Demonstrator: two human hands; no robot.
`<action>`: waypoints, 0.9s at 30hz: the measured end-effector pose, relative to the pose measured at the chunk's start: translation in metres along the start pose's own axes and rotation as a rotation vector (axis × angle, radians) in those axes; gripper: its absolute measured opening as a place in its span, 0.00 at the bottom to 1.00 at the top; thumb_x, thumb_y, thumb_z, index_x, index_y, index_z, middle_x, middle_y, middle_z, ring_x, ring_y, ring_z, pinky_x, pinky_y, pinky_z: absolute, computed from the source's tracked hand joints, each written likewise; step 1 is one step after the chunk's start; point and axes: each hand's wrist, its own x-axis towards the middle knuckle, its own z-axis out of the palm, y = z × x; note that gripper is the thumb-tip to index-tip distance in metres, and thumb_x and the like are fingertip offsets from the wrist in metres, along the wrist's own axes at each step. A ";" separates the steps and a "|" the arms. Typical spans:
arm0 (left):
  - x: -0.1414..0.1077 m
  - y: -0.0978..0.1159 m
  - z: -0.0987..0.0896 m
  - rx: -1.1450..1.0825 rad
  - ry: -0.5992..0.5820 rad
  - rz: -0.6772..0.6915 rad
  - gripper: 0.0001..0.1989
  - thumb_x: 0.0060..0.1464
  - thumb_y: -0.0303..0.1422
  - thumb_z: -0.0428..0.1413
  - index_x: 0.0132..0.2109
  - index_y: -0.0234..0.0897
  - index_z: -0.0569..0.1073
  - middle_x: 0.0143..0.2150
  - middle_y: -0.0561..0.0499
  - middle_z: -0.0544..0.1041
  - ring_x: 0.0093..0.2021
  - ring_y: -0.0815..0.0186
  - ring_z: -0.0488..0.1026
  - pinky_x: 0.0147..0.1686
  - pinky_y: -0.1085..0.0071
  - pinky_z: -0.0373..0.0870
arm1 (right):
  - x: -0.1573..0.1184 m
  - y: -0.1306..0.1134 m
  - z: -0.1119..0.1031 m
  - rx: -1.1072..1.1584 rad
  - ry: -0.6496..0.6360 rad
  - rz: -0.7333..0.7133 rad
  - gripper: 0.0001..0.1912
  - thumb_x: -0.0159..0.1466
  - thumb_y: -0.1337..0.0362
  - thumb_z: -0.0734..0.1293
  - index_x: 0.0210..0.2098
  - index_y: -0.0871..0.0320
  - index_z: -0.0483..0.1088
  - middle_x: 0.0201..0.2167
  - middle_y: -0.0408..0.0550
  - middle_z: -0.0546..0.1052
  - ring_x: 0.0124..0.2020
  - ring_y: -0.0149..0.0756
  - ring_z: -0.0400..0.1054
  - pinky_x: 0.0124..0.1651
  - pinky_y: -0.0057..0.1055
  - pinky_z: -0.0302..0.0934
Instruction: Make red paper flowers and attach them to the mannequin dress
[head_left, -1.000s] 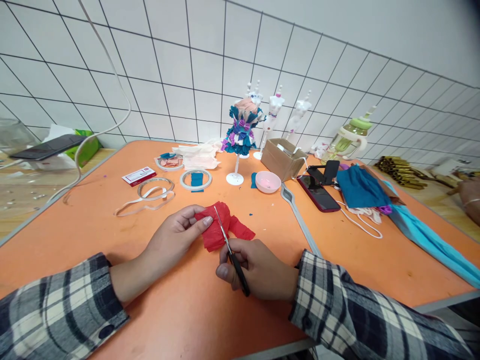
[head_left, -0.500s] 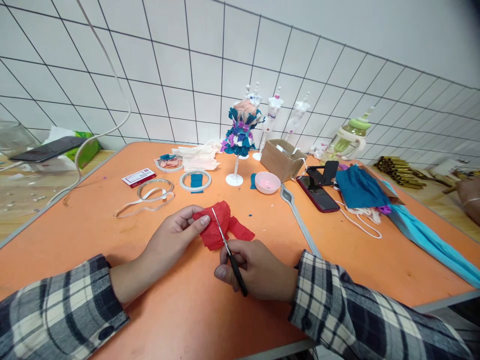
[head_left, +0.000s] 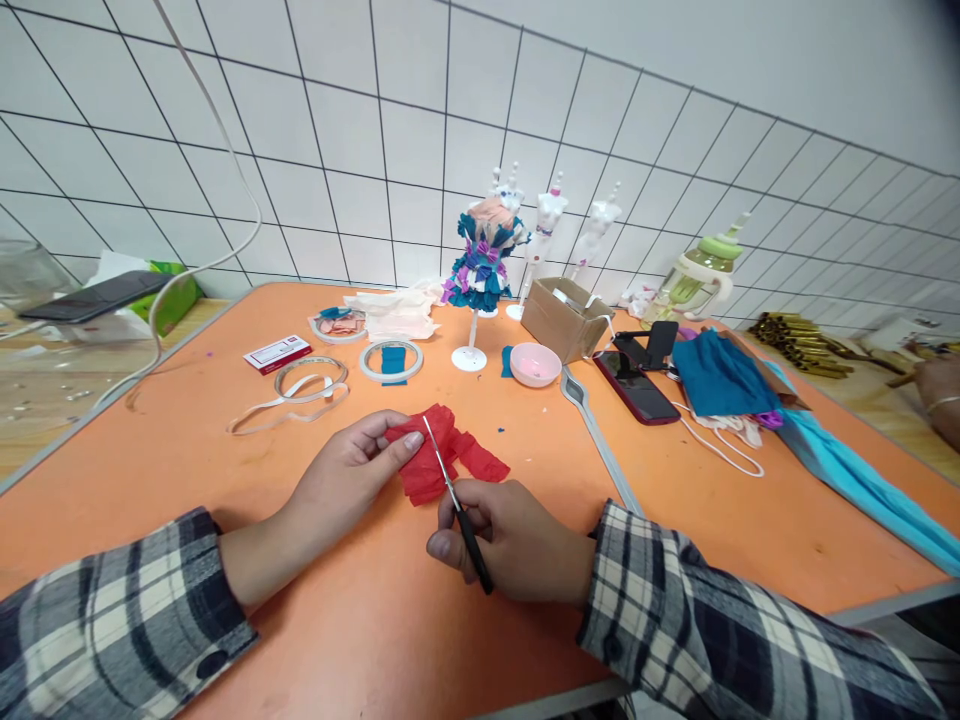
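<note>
Pinched between the thumb and fingers of my left hand (head_left: 364,455) is a piece of red crepe paper (head_left: 424,475), held over the orange table (head_left: 322,630). My right hand (head_left: 506,540) grips black-handled scissors (head_left: 472,550), whose blades lie across the red paper and point away from me. A second red strip (head_left: 481,458) lies just right of the held piece; whether the two are joined I cannot tell. Beyond my hands stands a small dress form (head_left: 480,260) clad in blue, purple and peach crepe paper.
Tape rolls (head_left: 391,362), a red-and-white box (head_left: 277,354) and white ribbon sit at the back left. A pink bowl (head_left: 535,365), cardboard box (head_left: 566,318), bare white mannequins, phone (head_left: 637,388), blue paper (head_left: 712,372) and green-lidded bottle (head_left: 697,275) are right of centre. Tiled wall behind.
The red paper has shifted and folded slightly at the blades, its right edge drawn in and its lower edge a little lower. Both hands stay almost in place.
</note>
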 end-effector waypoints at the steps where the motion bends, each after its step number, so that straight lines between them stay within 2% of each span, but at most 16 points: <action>1: 0.000 -0.001 0.000 0.002 0.002 -0.001 0.20 0.46 0.51 0.64 0.37 0.39 0.75 0.32 0.54 0.77 0.31 0.66 0.72 0.32 0.72 0.69 | 0.000 0.000 0.000 0.000 -0.002 -0.006 0.13 0.65 0.52 0.67 0.34 0.55 0.67 0.25 0.40 0.69 0.25 0.28 0.60 0.26 0.25 0.50; 11: 0.000 -0.001 0.001 0.031 0.003 -0.007 0.21 0.47 0.51 0.64 0.38 0.38 0.75 0.33 0.53 0.78 0.33 0.65 0.72 0.34 0.71 0.70 | 0.000 0.001 0.001 -0.041 0.011 -0.024 0.12 0.66 0.54 0.65 0.33 0.55 0.66 0.23 0.39 0.68 0.24 0.27 0.59 0.25 0.26 0.49; 18: 0.001 -0.002 0.000 0.012 -0.014 -0.012 0.21 0.46 0.51 0.64 0.38 0.38 0.75 0.33 0.52 0.78 0.33 0.65 0.73 0.34 0.71 0.70 | -0.001 0.001 0.002 -0.031 0.011 -0.020 0.11 0.65 0.54 0.66 0.35 0.55 0.67 0.25 0.40 0.70 0.25 0.28 0.61 0.25 0.26 0.50; 27: 0.000 -0.004 -0.001 -0.017 -0.008 -0.003 0.19 0.48 0.49 0.65 0.37 0.38 0.75 0.32 0.54 0.77 0.32 0.66 0.71 0.34 0.72 0.69 | 0.000 0.001 0.002 -0.034 0.017 -0.019 0.13 0.65 0.52 0.66 0.33 0.55 0.66 0.23 0.39 0.68 0.24 0.28 0.59 0.25 0.26 0.49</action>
